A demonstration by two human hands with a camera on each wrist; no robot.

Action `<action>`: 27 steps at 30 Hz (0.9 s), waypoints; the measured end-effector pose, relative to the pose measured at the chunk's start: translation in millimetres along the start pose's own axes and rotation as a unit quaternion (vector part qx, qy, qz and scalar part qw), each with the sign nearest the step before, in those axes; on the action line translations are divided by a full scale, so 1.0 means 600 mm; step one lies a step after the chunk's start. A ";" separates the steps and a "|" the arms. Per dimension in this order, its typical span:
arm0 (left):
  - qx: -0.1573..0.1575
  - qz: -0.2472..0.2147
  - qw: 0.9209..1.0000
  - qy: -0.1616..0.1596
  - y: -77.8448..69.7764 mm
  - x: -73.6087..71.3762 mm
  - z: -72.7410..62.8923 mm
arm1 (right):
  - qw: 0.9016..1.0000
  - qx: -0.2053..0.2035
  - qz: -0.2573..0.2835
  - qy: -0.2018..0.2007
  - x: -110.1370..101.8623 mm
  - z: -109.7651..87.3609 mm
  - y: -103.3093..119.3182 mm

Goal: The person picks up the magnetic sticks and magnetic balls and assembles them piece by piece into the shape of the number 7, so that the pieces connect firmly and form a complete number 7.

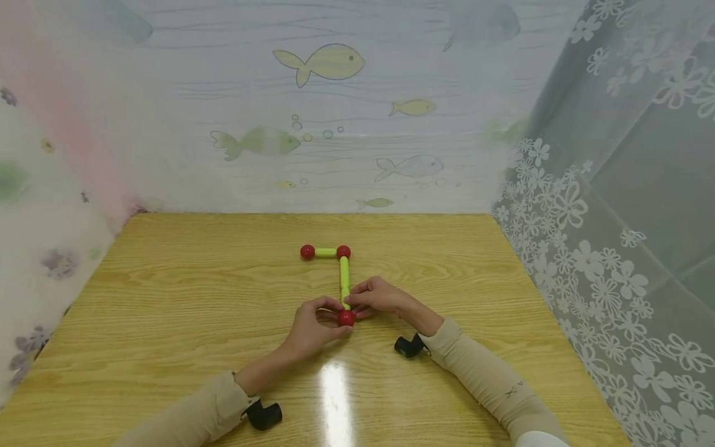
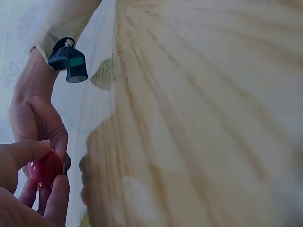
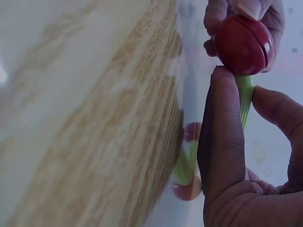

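Observation:
My left hand (image 1: 308, 330) pinches a red ball (image 1: 346, 318) between thumb and fingers near the middle of the table. From the right, my right hand (image 1: 386, 298) pinches a short yellow-green rod (image 3: 245, 94) just below that ball. Ball and rod touch in the right wrist view, where a groove runs round the ball. Beyond the hands, a longer yellow-green rod (image 1: 344, 272) reaches a second red ball (image 1: 343, 251). Another rod (image 1: 326, 252) links that ball to a third red ball (image 1: 308, 251) on its left. Fingers partly hide the held rod.
The wooden table (image 1: 195, 310) meets a fish-patterned sheet (image 1: 335, 124) at the back. A flowered sheer curtain (image 1: 603, 279) hangs along the right side. Black wrist cameras stick out below the left cuff (image 1: 264, 415) and the right cuff (image 1: 409, 346).

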State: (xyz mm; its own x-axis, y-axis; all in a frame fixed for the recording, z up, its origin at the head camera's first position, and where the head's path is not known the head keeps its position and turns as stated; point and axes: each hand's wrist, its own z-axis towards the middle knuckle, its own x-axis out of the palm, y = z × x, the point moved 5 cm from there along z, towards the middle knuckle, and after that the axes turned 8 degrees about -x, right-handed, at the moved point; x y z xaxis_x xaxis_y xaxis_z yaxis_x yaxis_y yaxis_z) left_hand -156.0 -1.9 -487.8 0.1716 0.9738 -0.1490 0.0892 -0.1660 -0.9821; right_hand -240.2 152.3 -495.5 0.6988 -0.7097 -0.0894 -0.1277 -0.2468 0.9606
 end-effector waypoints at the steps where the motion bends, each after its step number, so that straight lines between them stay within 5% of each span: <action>1: -0.002 0.000 1.000 -0.002 0.001 0.001 0.000 | 1.000 -0.001 0.000 0.001 0.000 0.000 0.000; 27: -0.010 0.021 1.000 -0.013 0.036 0.008 -0.009 | 0.999 0.009 -0.040 0.010 0.008 -0.002 -0.026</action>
State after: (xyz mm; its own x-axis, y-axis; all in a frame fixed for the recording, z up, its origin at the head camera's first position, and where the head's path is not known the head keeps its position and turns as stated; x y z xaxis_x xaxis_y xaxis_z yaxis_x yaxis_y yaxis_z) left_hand -147.8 -1.7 -508.9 0.1491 0.9699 -0.1925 0.1017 -0.2087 -0.9727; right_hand -234.0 153.8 -510.7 0.7209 -0.6742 -0.1603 -0.0831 -0.3137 0.9459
